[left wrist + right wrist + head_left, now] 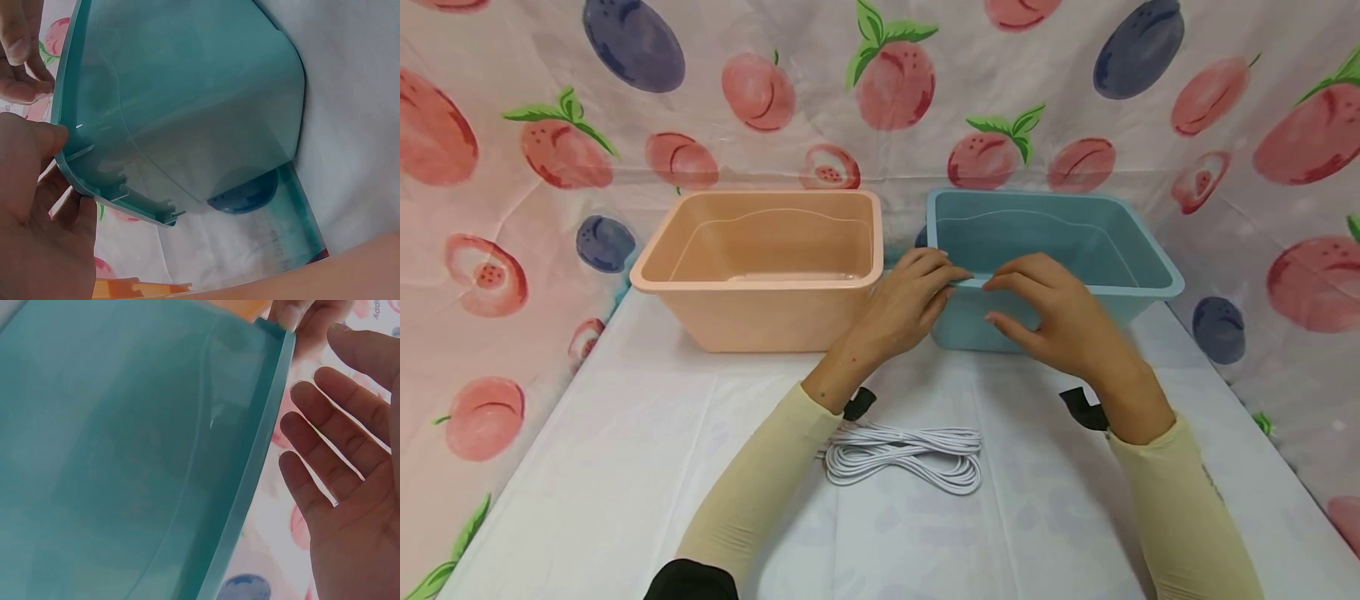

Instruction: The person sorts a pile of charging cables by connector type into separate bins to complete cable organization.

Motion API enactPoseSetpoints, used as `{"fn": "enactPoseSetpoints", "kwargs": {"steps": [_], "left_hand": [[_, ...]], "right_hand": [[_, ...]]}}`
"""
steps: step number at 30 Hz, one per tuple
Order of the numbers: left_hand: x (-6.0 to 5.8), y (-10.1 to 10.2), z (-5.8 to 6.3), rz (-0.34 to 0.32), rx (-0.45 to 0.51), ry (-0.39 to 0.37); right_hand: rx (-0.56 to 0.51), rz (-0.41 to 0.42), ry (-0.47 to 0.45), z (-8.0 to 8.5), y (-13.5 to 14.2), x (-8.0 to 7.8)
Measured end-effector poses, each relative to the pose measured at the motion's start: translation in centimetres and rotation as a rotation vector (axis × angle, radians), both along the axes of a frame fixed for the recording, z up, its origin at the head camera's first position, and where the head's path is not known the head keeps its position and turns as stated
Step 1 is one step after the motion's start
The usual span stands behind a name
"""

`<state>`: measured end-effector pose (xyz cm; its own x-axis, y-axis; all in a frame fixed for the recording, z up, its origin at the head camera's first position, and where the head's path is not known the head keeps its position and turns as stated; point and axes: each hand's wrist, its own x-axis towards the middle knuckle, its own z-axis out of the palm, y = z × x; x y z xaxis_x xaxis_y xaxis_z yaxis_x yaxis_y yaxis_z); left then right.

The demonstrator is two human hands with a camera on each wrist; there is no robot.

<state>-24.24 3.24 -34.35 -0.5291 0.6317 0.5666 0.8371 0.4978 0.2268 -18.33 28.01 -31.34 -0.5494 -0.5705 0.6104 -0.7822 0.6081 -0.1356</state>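
A blue-green plastic bin stands at the right on the white-covered table. My left hand grips its rim at the near left corner; in the left wrist view the thumb of that hand presses the outer side while fingers reach past the rim. Just above the front rim, my right hand hovers with fingers spread and slightly bent. The right wrist view shows this right hand apart from the bin wall, with nothing in it. On the table between the forearms lies a bundled white cable.
A peach-coloured bin stands to the left, close beside my left hand and wrist. Behind both bins hangs a fruit-printed cloth. The white tablecloth spreads in front of them.
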Motion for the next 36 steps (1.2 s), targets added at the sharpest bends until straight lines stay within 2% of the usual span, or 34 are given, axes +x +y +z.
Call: {"fn": "enactPoseSetpoints", "kwargs": {"steps": [6, 26, 36], "left_hand": [[-0.1, 0.0, -0.1, 0.003, 0.003, 0.004], [0.0, -0.1, -0.1, -0.003, 0.013, -0.002], [-0.1, -0.1, -0.2, -0.006, 0.011, 0.006]], "right_hand": [[0.021, 0.062, 0.015, -0.2, -1.0, 0.2], [0.172, 0.19, -0.052, -1.7, -3.5, 0.7], [0.236, 0.182, -0.074, -2.3, -4.6, 1.0]]}}
